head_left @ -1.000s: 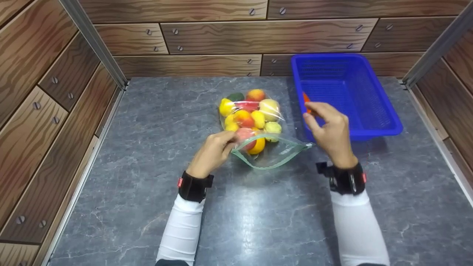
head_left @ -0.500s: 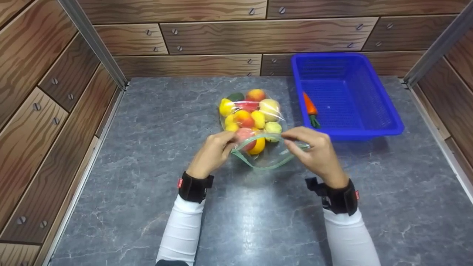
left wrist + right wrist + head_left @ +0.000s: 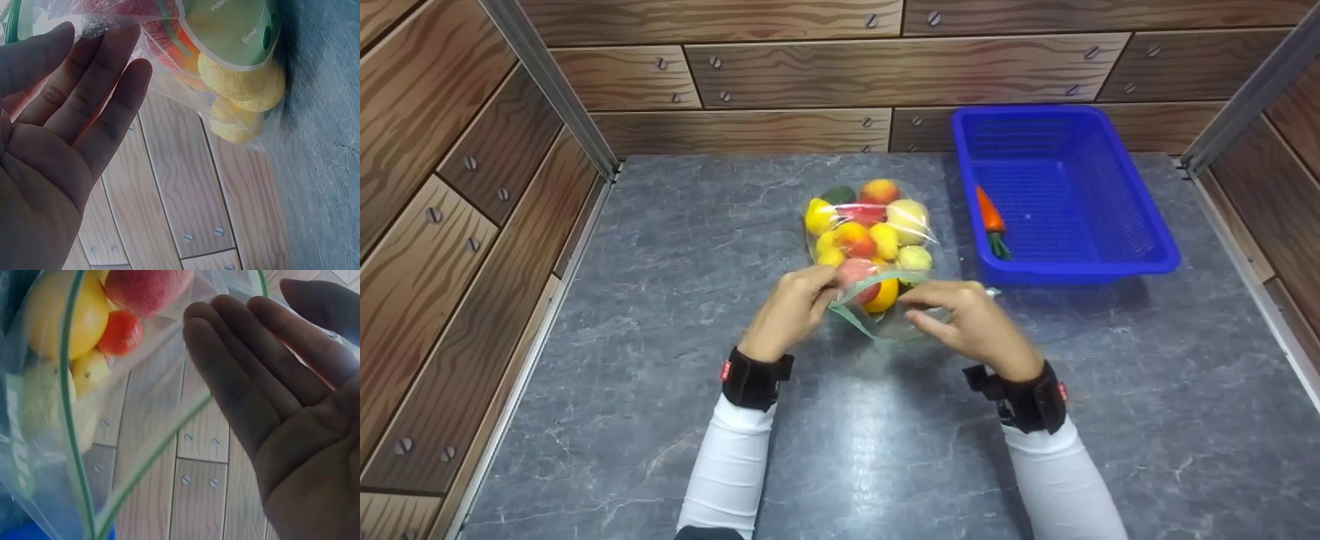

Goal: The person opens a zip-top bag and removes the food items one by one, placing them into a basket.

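A clear zip bag (image 3: 926, 281) full of fruit lies mid-table, its green-edged mouth facing me. My left hand (image 3: 789, 311) pinches the left corner of that mouth; in the left wrist view the thumb and fingers (image 3: 115, 56) meet the plastic. Inside the bag are an orange (image 3: 883, 295), a peach (image 3: 880, 192), a lemon (image 3: 820, 217) and several other fruits. My right hand (image 3: 979, 326) is over the right half of the mouth. In the right wrist view its fingers (image 3: 247, 360) extend straight, thumb apart, holding nothing, beside the green zip strip (image 3: 67, 405).
A blue plastic basket (image 3: 1091, 268) stands at the back right. An orange carrot (image 3: 990, 210) with a green top lies along its left inner side. Wood-patterned panels (image 3: 795, 75) enclose the grey marbled table (image 3: 660, 247) at the back and sides.
My right hand has moved left and toward me, from beside the carrot at the basket to the bag's mouth. The carrot remains in the basket. My left hand keeps its place on the bag.
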{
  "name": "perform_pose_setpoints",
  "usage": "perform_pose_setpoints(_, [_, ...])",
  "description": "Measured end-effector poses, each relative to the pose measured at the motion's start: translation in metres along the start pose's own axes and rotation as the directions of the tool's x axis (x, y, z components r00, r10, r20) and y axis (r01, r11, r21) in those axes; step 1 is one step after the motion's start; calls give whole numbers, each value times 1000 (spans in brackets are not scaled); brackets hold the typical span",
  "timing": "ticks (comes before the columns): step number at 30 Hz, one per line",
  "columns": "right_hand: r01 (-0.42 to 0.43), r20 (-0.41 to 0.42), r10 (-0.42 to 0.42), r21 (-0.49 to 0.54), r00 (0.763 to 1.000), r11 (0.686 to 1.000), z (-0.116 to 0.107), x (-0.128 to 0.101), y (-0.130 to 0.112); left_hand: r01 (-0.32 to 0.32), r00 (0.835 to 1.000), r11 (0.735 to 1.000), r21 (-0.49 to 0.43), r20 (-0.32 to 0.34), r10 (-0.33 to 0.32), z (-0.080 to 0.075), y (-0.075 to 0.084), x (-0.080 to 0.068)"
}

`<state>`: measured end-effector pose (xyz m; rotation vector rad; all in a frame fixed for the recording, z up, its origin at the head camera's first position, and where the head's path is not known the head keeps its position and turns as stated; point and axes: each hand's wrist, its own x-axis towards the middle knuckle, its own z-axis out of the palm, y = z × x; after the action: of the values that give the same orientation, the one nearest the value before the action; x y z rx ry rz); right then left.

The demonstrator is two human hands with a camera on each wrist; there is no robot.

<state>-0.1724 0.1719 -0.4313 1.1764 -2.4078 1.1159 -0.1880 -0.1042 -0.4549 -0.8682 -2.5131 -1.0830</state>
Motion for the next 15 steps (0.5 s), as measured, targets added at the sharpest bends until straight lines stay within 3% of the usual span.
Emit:
perform_pose_setpoints(7, [-40,72,44,-49,996,998,14,4,4,1,1000,1000,1,0,-1,0,1,1])
perform_pose_setpoints(15, [-115,10,117,-109,993,987,32,6,9,-19,1000,1000,4,-8,19,0,1,1])
